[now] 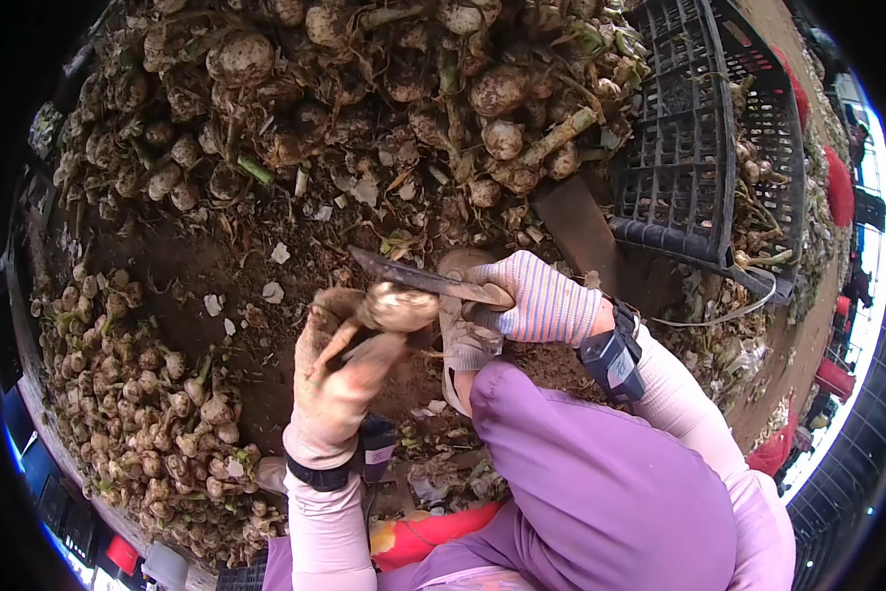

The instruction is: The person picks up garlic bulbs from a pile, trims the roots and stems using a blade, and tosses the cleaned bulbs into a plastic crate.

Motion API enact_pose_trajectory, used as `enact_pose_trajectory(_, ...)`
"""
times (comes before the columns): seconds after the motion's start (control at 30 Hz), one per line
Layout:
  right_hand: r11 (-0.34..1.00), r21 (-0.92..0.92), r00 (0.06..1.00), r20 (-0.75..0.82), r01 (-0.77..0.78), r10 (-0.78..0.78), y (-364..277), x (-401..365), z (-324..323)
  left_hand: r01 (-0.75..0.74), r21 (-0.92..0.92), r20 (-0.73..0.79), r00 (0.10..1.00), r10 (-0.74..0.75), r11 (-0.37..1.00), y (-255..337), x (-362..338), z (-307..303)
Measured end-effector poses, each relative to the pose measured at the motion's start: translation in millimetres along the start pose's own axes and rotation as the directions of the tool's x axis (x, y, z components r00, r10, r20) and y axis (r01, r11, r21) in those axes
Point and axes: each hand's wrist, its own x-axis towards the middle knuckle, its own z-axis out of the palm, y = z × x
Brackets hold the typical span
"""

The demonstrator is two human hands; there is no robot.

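From where I stand, the left grip [339, 386], blurred in places, is curled around a garlic bulb [403, 307] and its stem [336, 347], the stem slanting down toward the palm and the bulb poking out toward the other hand. The right grip [544, 298], in a striped glove [556, 286], is closed on the handle [492, 294] of a knife [413, 277], whose blade points toward ten o'clock and lies across the top of that bulb; whether the edge is touching it, I can't tell. Taking the bulb as the clock's centre, a dark band [320, 476] circles the left wrist at seven, and a dark strap with a pale label [610, 357] sits on the right wrist at four. A purple trouser leg [600, 458] bulges up at four to five, with a red cloth [438, 532] near six. White flakes [273, 293] dot the dirt floor [201, 246] at nine. Farther off, a heap of smaller garlic [157, 404] spreads around eight, a big muddy pile of garlic [364, 94] fills ten through one, and a black plastic crate [674, 148] stands tilted at two, a flat brown board [579, 231] just beside it.
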Motion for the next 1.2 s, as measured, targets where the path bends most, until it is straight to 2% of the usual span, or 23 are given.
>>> enact_pose_trajectory(0.07, 0.992, -0.117, 0.999, -0.004, 0.051, -0.052, -7.0, 0.9, -1.4, 0.075, 0.052, -0.22, 0.974, -0.062, 0.996, -4.0, 3.6, 7.9)
enact_pose_trajectory(0.1, 0.992, -0.117, 0.999, -0.001, 0.051, -0.051, -10.5, 1.2, -2.7, 0.076, 0.051, -0.222, 0.973, -0.063, 0.996, 0.6, 2.3, 15.7)
enact_pose_trajectory(0.17, 0.937, -0.331, 0.993, 0.002, 0.116, -0.122, -15.8, 2.0, -4.4, 0.023, 0.418, -0.201, 0.977, 0.067, 0.908, 6.2, -2.7, 23.3)
enact_pose_trajectory(0.23, 0.931, -0.333, 0.987, -0.002, 0.15, -0.16, -18.8, 2.2, -3.6, 0.091, 0.446, -0.228, 0.974, 0.015, 0.89, 3.2, -7.8, 12.3)
enact_pose_trajectory(0.3, 0.923, -0.337, 0.98, -0.008, 0.185, -0.199, -22.4, 2.5, -4.0, -0.185, 0.811, 0.145, 0.983, 0.116, 0.556, 4.6, -6.6, 6.8)
enact_pose_trajectory(0.33, 0.912, -0.349, 0.974, 0.017, 0.217, -0.225, -24.3, 2.5, -5.1, -0.281, 0.856, 0.238, 0.959, 0.15, 0.433, 3.4, -3.7, 3.2)
enact_pose_trajectory(0.4, 0.899, -0.36, 0.967, 0.045, 0.248, -0.249, -30.5, 2.8, -7.6, -0.157, 0.705, 0.084, 0.987, 0.138, 0.691, -4.3, -2.9, 5.1)
enact_pose_trajectory(0.43, 0.888, -0.379, 0.966, 0.083, 0.259, -0.246, -35.1, 3.6, -8.8, -0.064, 0.519, -0.052, 0.993, 0.106, 0.853, -8.4, -3.3, 8.7)
enact_pose_trajectory(0.5, 0.878, -0.395, 0.963, 0.123, 0.271, -0.241, -36.3, 4.7, -6.6, -0.019, 0.3, -0.193, 0.978, 0.081, 0.954, -15.0, -3.9, 13.6)
enact_pose_trajectory(0.57, 0.88, -0.348, 0.943, 0.054, 0.325, -0.327, -31.1, 5.6, -1.4, -0.035, 0.233, -0.248, 0.964, 0.094, 0.972, -20.3, -5.3, 17.2)
enact_pose_trajectory(0.6, 0.88, -0.348, 0.944, 0.054, 0.324, -0.326, -30.1, 5.8, -0.1, -0.034, 0.232, -0.249, 0.964, 0.093, 0.972, -20.2, -5.9, 17.0)
enact_pose_trajectory(0.67, 0.882, -0.335, 0.938, 0.014, 0.33, -0.346, -28.2, 5.7, 2.1, -0.095, 0.493, -0.1, 0.981, 0.165, 0.865, -18.7, -7.8, 15.2)
enact_pose_trajectory(0.8, 0.888, -0.301, 0.932, 0.005, 0.347, -0.362, -11.7, 9.9, 4.7, -0.286, 0.843, 0.231, 0.957, 0.173, 0.455, -15.6, -11.3, 12.8)
enact_pose_trajectory(0.83, 0.889, -0.302, 0.933, 0.007, 0.344, -0.359, -6.9, 10.7, 5.4, -0.286, 0.842, 0.231, 0.958, 0.173, 0.458, -18.0, -12.4, 15.0)
enact_pose_trajectory(0.87, 0.881, -0.308, 0.928, 0.02, 0.359, -0.371, -3.2, 10.9, 6.2, -0.12, 0.648, 0.051, 0.992, 0.114, 0.752, -21.5, -13.8, 18.7)
enact_pose_trajectory(0.9, 0.873, -0.313, 0.923, 0.033, 0.375, -0.384, 0.0, 10.8, 7.0, 0.039, 0.348, -0.098, 0.995, -0.005, 0.937, -23.6, -14.6, 21.1)
enact_pose_trajectory(0.93, 0.867, -0.345, 0.929, 0.043, 0.359, -0.368, 3.0, 11.6, 7.6, 0.247, -0.38, -0.163, 0.931, -0.327, 0.891, -17.3, -10.3, 23.0)
enact_pose_trajectory(0.97, 0.866, -0.348, 0.928, 0.043, 0.36, -0.369, 11.4, 14.1, 9.0, 0.245, -0.38, -0.162, 0.932, -0.325, 0.892, -14.3, -11.0, 20.1)
enact_pose_trajectory(1.03, 0.873, -0.353, 0.934, 0.004, 0.336, -0.358, 27.0, 20.1, 9.5, 0.388, 0.271, -0.143, 0.921, -0.362, 0.881, -7.3, -15.1, 14.2)
enact_pose_trajectory(1.07, 0.973, -0.216, 0.982, -0.144, 0.086, -0.119, 31.8, 18.1, 4.2, 0.029, 0.085, -0.038, 0.999, -0.026, 0.996, -9.8, -29.1, 32.5)
enact_pose_trajectory(1.1, 0.9, -0.435, 0.989, -0.114, 0.033, -0.092, 43.4, 16.4, -5.3, 0.117, -0.189, -0.078, 0.988, -0.134, 0.975, -13.6, -40.4, 38.1)
enact_pose_trajectory(1.17, 0.927, -0.37, 0.964, -0.219, 0.059, -0.149, 45.3, 8.6, -7.8, 0.278, -0.637, 0.146, 0.959, -0.241, 0.72, -8.9, -30.1, 24.7)
enact_pose_trajectory(1.2, 0.946, -0.319, 0.964, -0.23, 0.051, -0.13, 40.0, 6.7, -10.3, 0.202, -0.611, -0.057, 0.953, -0.297, 0.766, -0.5, -30.4, 7.2)
